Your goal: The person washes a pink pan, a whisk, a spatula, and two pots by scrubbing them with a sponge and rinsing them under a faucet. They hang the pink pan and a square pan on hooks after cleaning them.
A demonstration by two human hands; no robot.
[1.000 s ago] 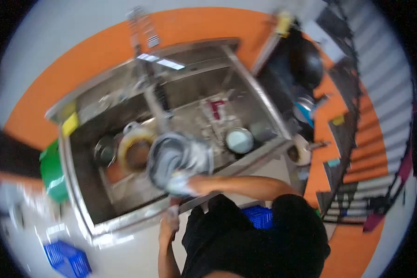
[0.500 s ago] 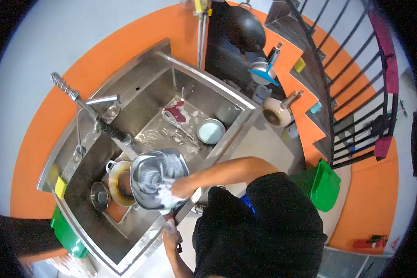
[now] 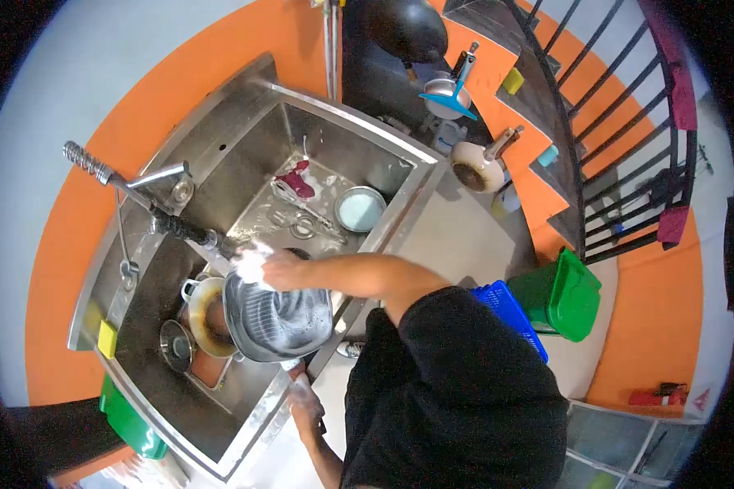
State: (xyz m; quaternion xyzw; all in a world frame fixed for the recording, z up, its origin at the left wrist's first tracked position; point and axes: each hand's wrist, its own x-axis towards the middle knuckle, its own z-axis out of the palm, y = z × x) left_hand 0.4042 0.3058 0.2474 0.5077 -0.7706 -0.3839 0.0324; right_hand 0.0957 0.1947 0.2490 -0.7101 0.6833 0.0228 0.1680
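A dark square grill pan (image 3: 281,322) with a ridged, soapy inside is held over the sink's divider and front edge. My left hand (image 3: 305,401), wet with suds, is closed round its handle below the pan. At the pan's far rim, my right hand (image 3: 284,270) is closed on a white, foam-covered scrubber (image 3: 253,265); glare and foam hide its exact kind. Beneath and to the left, a yellowed pot (image 3: 207,314) and a small metal bowl (image 3: 177,345) sit in the near basin. A round bowl of pale liquid (image 3: 360,209) stands in the far basin.
A spring faucet (image 3: 159,216) reaches over the steel sink (image 3: 245,122). A maroon cloth (image 3: 298,181) lies in the wet far basin. A yellow sponge (image 3: 107,339) is on the sink's left edge. A blue basket (image 3: 510,318) and green bin (image 3: 575,295) stand at right.
My right hand has moved with the scrubber from the pan's near side near the handle to its far rim. My left hand keeps hold of the handle. The camera view has shifted slightly.
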